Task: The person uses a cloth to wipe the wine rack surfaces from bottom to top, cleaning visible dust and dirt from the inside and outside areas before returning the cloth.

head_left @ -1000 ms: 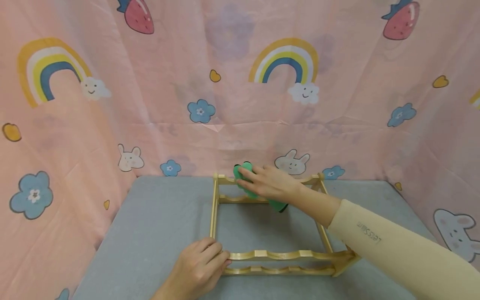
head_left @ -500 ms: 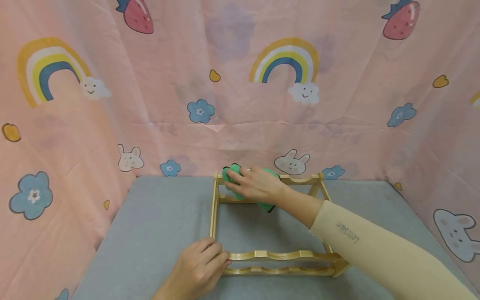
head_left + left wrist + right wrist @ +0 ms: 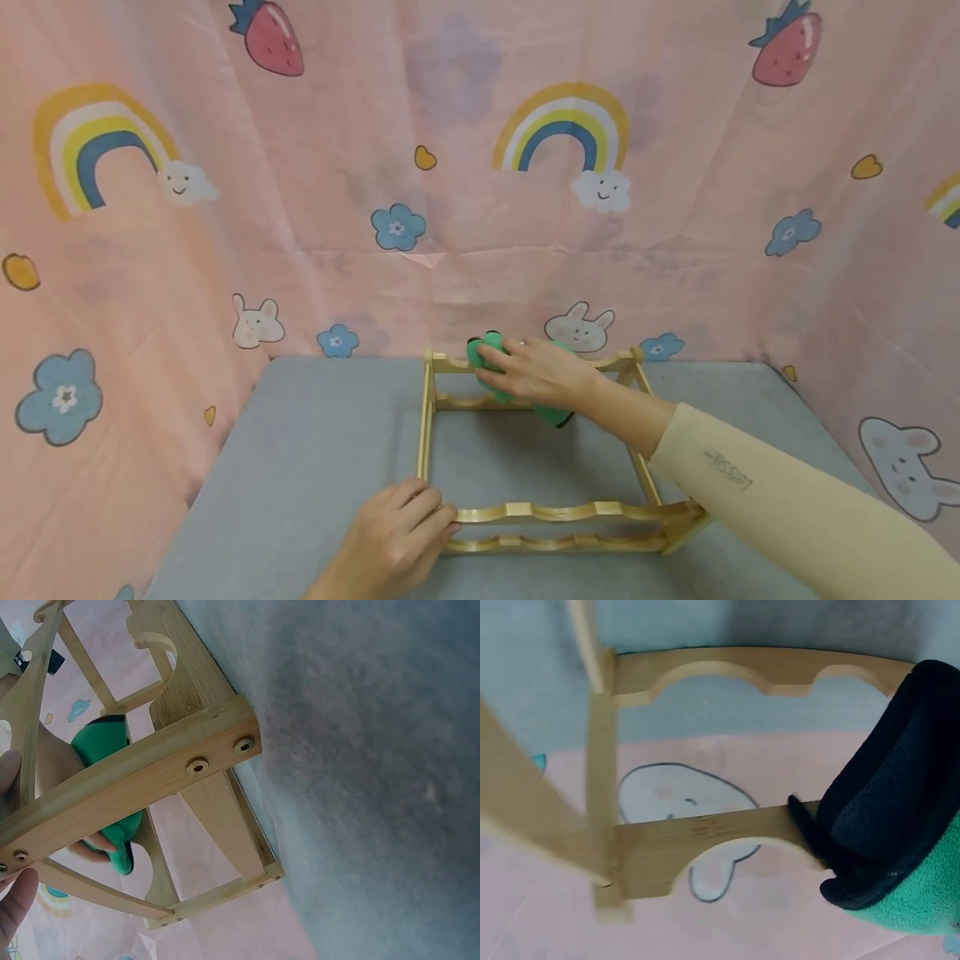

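Note:
A light wooden rack with scalloped rails (image 3: 566, 512) stands on the grey tabletop. My left hand (image 3: 397, 529) grips its near left corner; in the left wrist view a thumb (image 3: 20, 898) and a finger show at the frame. At the far rail, my right hand (image 3: 543, 373) holds a green cloth with black edging (image 3: 553, 415) folded over the top rail. Fingers curl round the cloth (image 3: 105, 741) in the left wrist view. In the right wrist view, the dark inside and black edge of the cloth (image 3: 922, 892) lie against the scalloped rail (image 3: 649, 859).
The grey tabletop (image 3: 322, 442) extends to both sides of the rack. A pink curtain (image 3: 480, 275) printed with rainbows, rabbits and flowers hangs behind and at the sides. A side bar of the rack (image 3: 600, 787) crosses the right wrist view.
My right hand slid left along the far rail with the green cloth, then came back right. My left hand keeps its hold on the rack's corner. The head view shifted slightly.

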Demonstrator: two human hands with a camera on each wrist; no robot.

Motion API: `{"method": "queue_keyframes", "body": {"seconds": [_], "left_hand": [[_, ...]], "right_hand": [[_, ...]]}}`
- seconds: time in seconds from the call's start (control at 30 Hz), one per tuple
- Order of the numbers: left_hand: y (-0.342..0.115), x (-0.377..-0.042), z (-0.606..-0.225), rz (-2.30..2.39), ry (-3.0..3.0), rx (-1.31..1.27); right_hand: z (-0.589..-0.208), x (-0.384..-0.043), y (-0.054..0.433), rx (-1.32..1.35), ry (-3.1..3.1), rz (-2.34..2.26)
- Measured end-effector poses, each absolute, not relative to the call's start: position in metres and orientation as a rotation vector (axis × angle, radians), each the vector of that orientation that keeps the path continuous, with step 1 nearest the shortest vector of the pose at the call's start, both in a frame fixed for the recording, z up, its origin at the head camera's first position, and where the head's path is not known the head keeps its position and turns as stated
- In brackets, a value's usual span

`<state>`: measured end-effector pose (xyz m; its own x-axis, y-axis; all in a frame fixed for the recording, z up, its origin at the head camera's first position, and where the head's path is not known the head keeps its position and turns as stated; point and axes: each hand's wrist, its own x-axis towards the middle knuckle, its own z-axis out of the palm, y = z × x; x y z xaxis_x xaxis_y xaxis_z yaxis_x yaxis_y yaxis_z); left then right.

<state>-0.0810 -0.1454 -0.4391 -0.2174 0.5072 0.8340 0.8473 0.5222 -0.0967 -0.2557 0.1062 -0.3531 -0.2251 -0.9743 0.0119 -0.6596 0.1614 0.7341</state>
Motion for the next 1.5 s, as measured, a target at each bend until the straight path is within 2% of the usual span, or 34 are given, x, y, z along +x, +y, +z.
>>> {"method": "queue_keyframes", "body": {"seconds": [0.77, 1.17, 1.5], "left_hand": [[-0.143, -0.078, -0.439, -0.519, -1.906, -1.091], [-0.143, -0.076, -0.439, -0.522, -1.926, -1.061], [-0.142, -0.076, -0.439, -0.524, -1.928, -1.061]], "right_hand": [[-0.342, -0.256, 0.199, 1.518, -2.075, -0.862], [-0.34, -0.25, 0.23, 1.473, -2.165, -0.885], [-0.322, -0.24, 0.242, 1.432, -2.243, -0.692]]}}
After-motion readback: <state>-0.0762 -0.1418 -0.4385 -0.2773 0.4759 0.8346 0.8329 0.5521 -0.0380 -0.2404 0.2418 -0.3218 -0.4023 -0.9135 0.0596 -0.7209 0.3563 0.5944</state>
